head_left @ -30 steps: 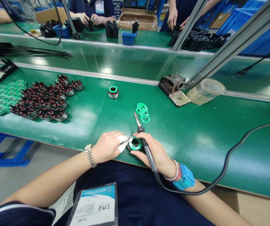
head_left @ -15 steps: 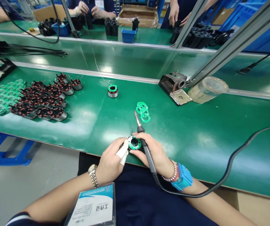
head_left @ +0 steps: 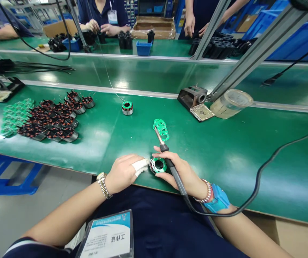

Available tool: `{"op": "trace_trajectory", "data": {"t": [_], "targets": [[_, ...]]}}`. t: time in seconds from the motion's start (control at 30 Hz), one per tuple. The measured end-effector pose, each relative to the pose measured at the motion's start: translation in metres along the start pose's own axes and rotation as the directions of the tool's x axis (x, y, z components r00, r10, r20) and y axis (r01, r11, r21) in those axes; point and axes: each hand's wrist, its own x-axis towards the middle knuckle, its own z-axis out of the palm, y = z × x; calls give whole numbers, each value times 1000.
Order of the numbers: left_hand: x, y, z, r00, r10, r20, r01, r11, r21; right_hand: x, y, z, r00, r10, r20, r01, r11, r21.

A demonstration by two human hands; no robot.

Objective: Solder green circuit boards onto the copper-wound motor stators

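Note:
My right hand holds a soldering iron, its tip pointing up and away. The thumb and fingers of that hand also grip a motor stator topped with a green ring circuit board. Just left of the stator is my left hand, with white covers on its closed fingers. Its fingertips reach the stator's left edge; whether they pinch something there is unclear. Beyond the iron's tip lie several loose green ring boards. Another stator with a board stands farther back, a thin solder wire hanging to it.
Many bare stators and a stack of green boards lie at left. An iron stand and a cloudy plastic tub sit back right. The iron's cable loops across the right side. Co-workers' hands show across the bench.
The stator, iron and right hand have shifted slightly right in view. My left hand's fingers have drawn back from around the stator to its left edge.

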Motion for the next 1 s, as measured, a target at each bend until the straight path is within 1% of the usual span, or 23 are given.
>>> {"op": "trace_trajectory", "data": {"t": [0.13, 0.2, 0.27, 0.37, 0.47, 0.63, 0.83, 0.93, 1.0], "targets": [[11, -5, -5, 984, 175, -12, -173, 978, 115, 0, 2, 1, 1000, -17, -8, 17, 1000, 1], [14, -4, -7, 976, 217, -6, -214, 967, 136, 0, 2, 1, 1000, -24, -15, 24, 1000, 6], [16, -1, -8, 979, 205, 5, -203, 970, 131, 0, 2, 1, 1000, -19, -18, 19, 1000, 9], [16, 1, -9, 990, 134, 52, -139, 985, 102, -1, 2, 2, 1000, -6, -19, 6, 1000, 9], [15, 1, -9, 991, 95, 94, -103, 991, 89, -1, 1, 3, 1000, -10, -20, 11, 1000, 8], [14, 2, -8, 995, 91, 44, -94, 992, 85, 0, -1, 2, 1000, -8, -29, 8, 1000, -3], [18, 8, -2, 995, 98, 34, -103, 970, 219, 0, -2, 4, 1000, -2, -30, 2, 1000, -2], [14, 12, 7, 996, 79, -38, -65, 957, 282, -2, -3, 8, 998, 12, -58, -13, 1000, -6], [7, 17, 13, 995, 46, -93, -19, 962, 274, -3, -4, 11, 996, 27, -88, -28, 1000, -11]]}}
